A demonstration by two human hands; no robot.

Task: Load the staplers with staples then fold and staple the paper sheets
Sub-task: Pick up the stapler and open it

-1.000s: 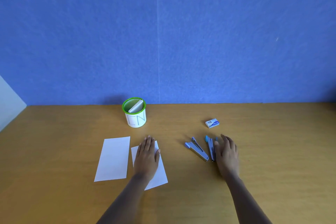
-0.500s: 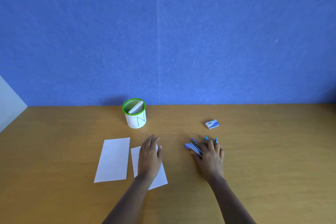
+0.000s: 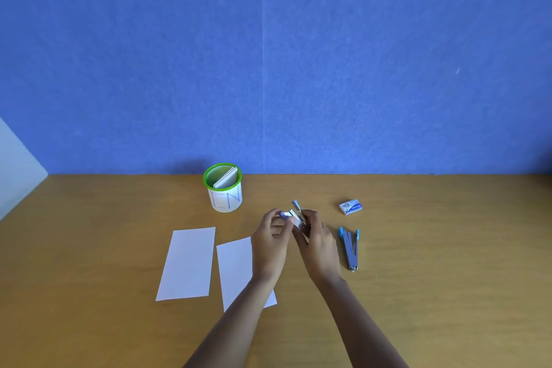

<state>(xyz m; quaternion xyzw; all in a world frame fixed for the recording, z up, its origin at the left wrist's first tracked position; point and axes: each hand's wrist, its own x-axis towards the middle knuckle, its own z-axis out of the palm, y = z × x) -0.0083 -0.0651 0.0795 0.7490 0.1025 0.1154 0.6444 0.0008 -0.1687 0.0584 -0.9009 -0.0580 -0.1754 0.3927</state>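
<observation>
Since a moment ago the left hand has left the right paper sheet, and the right hand has lifted one stapler off the table. From the head view, both hands are now meeting just above the wood, mid-table. The right hand is curling its fingers round the held stapler, whose top arm is sticking up and away from the person. The left hand is pinching the stapler's left end between thumb and fingertips. The left forearm is crossing over the right paper sheet's near right corner.

The second stapler is lying splayed just right of the right hand. The staple box is sitting beyond it. The left paper sheet is lying flat, apart from its neighbour. The green-rimmed cup is standing by the table's far edge. Bare wood is stretching away to the right and along the near side.
</observation>
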